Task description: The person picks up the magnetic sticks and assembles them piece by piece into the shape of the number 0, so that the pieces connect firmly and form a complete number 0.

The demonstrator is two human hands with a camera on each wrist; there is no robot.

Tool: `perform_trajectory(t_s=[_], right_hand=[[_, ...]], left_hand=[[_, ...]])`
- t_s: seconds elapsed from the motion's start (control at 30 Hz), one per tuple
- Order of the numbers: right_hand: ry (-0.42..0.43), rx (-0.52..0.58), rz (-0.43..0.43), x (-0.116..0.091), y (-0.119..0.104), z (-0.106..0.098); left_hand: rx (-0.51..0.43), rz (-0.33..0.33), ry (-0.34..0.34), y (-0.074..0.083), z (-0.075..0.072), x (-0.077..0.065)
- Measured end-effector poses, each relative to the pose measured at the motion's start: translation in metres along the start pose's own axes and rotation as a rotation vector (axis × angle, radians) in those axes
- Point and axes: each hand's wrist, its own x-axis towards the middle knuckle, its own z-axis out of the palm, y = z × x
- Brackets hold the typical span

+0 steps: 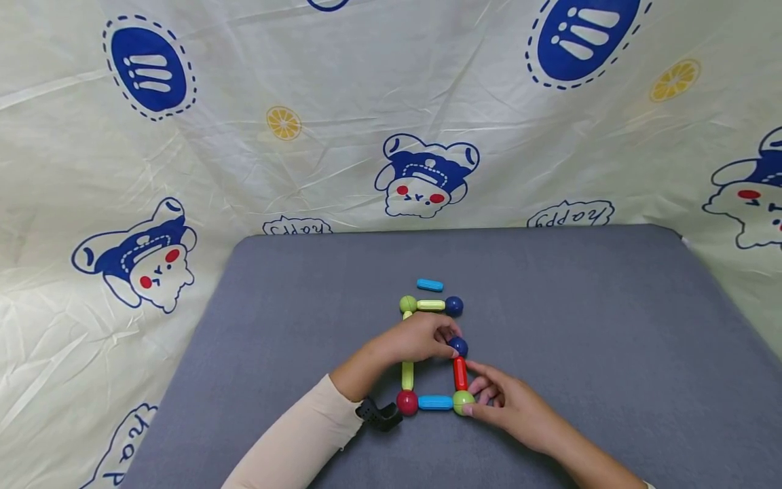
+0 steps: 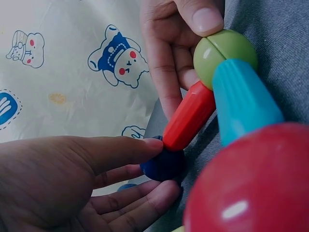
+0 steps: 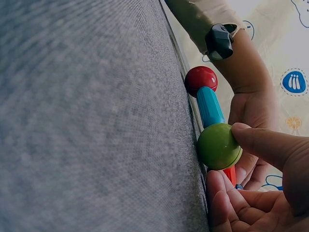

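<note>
My left hand [image 1: 423, 338] pinches a dark blue ball [image 2: 163, 164] between thumb and fingers. A red magnetic stick [image 1: 460, 374] joins that ball to a green ball [image 1: 461, 402]. The thumb and fingers of my right hand [image 1: 516, 406] hold this green ball at its right side. From it a light blue stick [image 1: 436, 403] leads left to a red ball [image 1: 406, 402]. A yellow-green stick [image 1: 408, 375] runs back from the red ball, partly hidden under my left hand, toward another green ball [image 1: 408, 303]. There, a short yellow-green stick [image 1: 431, 305] connects to a second dark blue ball [image 1: 454, 305].
A loose light blue stick [image 1: 430, 284] lies just behind the far row. Everything sits on a grey cloth-covered table [image 1: 293, 305]. A printed white curtain [image 1: 342, 170] hangs behind the table and along its sides. A black strap [image 1: 380, 414] circles the left wrist.
</note>
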Motion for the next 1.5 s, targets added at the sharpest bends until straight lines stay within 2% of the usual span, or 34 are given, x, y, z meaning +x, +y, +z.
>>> perform_trajectory(t_s=[0.37, 0.77, 1.0, 1.27, 1.5], right_hand=[[-0.001, -0.013, 0.017, 0.001, -0.003, -0.001], [0.004, -0.023, 0.024, -0.001, -0.005, 0.000], [0.000, -0.017, 0.034, -0.002, -0.006, 0.000], [0.002, -0.013, 0.012, -0.001, -0.003, 0.000], [0.001, -0.015, 0.055, 0.000, -0.004, 0.001]], left_hand=[[-0.039, -0.004, 0.026, -0.001, 0.002, 0.000], [-0.027, -0.001, 0.017, -0.003, 0.003, 0.002], [-0.058, 0.012, 0.022, -0.002, 0.000, 0.001], [-0.076, 0.032, 0.109, -0.002, -0.014, 0.004], [-0.074, 0.045, 0.250, -0.002, -0.037, 0.005]])
